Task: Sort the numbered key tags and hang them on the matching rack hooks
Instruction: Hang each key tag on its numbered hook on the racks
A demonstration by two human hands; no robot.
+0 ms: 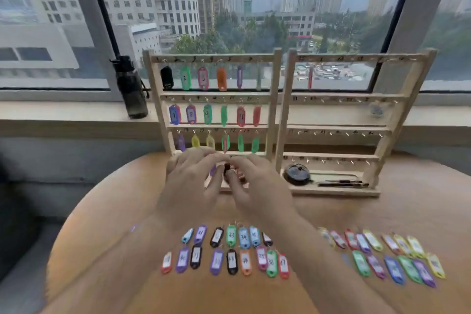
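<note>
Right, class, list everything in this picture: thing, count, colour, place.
Left rack: one, pale wood, table's far side.
Right rack: one, pale wood, beside it.
Hung tags: about eighteen, mixed colours, left rack.
Red tag: one, right rack's top row.
Loose tags: two groups, mixed colours, table's near side.
Bottle: one, dark, windowsill.
Black round object: one, right rack's base.
Table: one, brown.
Right hand: pinches a small dark tag.
Left hand: fingertips at that tag, grip blurred.

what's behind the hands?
Left rack's lowest row: a purple tag peeks past the left hand, something dark and red beside it. Rest of row and base: covered.
</note>
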